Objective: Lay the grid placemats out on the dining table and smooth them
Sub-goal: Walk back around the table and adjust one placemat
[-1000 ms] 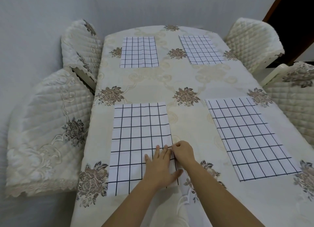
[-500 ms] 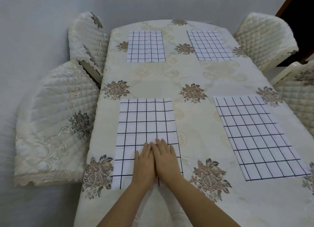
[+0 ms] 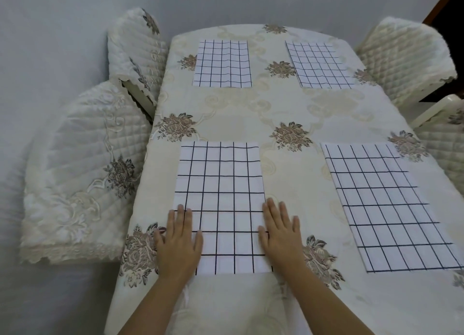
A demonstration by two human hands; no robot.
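Several white placemats with black grid lines lie flat on the dining table (image 3: 288, 108), which wears a cream floral cloth. The near left placemat (image 3: 221, 184) is under both my hands. My left hand (image 3: 179, 242) presses flat on its lower left edge, fingers straight, partly over the tablecloth. My right hand (image 3: 280, 231) presses flat on its lower right edge, fingers straight. The near right placemat (image 3: 391, 209) lies a little askew. The far left placemat (image 3: 222, 63) and the far right placemat (image 3: 319, 65) lie at the table's far end.
Chairs with quilted cream covers stand around the table: two on the left (image 3: 82, 179) (image 3: 136, 51), two on the right (image 3: 406, 56) (image 3: 444, 139). A pale wall runs behind and to the left. A dark doorway shows at the top right.
My hands were together at the placemat's lower middle; they have slid apart to its left and right edges. Before that the right hand pinched its right edge.
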